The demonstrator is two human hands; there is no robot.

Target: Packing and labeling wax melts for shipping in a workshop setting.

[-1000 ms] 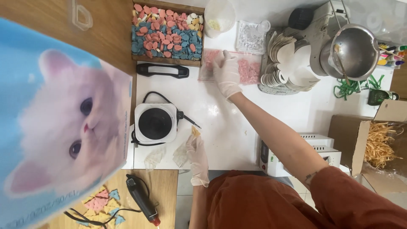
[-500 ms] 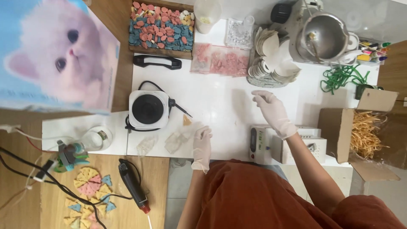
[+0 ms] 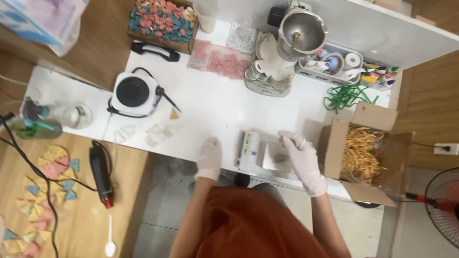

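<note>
both hands, left [image 3: 209, 157] and right [image 3: 302, 160], wear white gloves, above an orange-brown shirt [image 3: 248, 224] and a white table [image 3: 215, 102]. the hotplate [image 3: 132, 91] is white with a black disc, the tray [image 3: 161, 21] holds red, blue and teal pieces, and the bags [image 3: 221, 60] show pink. the cord [image 3: 345, 97] is green, the straw [image 3: 366, 150] yellow in a brown box [image 3: 334, 138], and the heat gun [image 3: 101, 174] is black with a red tip.

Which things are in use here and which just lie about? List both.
In use: right hand on the clear bag; left hand resting on the table; small white box between them.
Lying about: hotplate, heat gun, cardboard box, green cord, spoon.
</note>
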